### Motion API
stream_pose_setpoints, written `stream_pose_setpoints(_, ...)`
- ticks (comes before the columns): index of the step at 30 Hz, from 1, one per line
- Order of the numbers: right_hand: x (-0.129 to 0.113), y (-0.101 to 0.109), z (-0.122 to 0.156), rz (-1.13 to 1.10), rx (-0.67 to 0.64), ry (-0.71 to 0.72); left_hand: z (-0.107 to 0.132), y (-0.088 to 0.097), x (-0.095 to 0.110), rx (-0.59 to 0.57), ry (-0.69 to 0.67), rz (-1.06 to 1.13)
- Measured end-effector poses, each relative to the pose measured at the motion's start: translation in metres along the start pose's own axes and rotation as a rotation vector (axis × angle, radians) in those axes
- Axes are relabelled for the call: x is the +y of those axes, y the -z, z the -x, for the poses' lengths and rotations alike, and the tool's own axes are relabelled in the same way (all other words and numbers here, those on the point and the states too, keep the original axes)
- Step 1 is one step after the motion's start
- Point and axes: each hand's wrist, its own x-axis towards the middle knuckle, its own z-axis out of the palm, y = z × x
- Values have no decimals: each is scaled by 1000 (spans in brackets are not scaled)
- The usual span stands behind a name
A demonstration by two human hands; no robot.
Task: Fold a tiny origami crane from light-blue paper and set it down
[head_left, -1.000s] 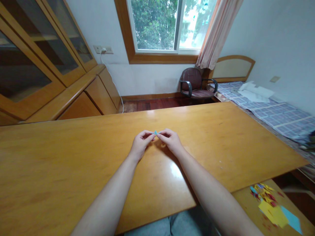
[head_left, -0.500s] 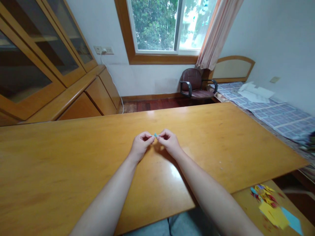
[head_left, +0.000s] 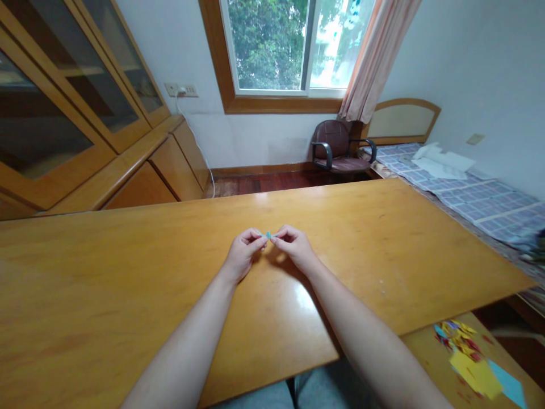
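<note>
A tiny blue piece of folded paper (head_left: 268,234) is pinched between the fingertips of both hands, just above the middle of a wooden table (head_left: 128,272). My left hand (head_left: 243,254) grips it from the left with fingers curled. From the right, my right hand (head_left: 293,247) grips it the same way. Most of the paper is hidden by the fingertips.
A lower surface at the bottom right holds a pile of coloured paper pieces (head_left: 472,355). Beyond the table stand wooden cabinets (head_left: 106,142) on the left, a dark office chair (head_left: 336,146) under the window, and a bed (head_left: 477,193) on the right.
Both hands have stayed in place pinching the blue paper, with only slight finger shifts. The view has dipped a little.
</note>
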Motion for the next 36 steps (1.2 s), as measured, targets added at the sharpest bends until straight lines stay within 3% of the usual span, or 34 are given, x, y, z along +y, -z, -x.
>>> stream_pose_setpoints(5, 6, 4, -4, 77, 64, 83, -4, 4, -5, 103, -66, -98)
stream_pose_setpoints(8, 6, 5, -5, 27, 91, 59, -6, 4, -6, 142, -73, -125)
stream_pose_setpoints(13, 5, 3, -6, -54, 78, -16, -8, 5, -8, 132, -78, -188)
stream_pose_setpoints(27, 8, 3, -5, -36, 93, 29, -6, 2, -6, 137, -99, -190)
stream_pose_setpoints(36, 13, 5, -4, 136, 76, 88, -4, 1, -3, 145, -163, -234)
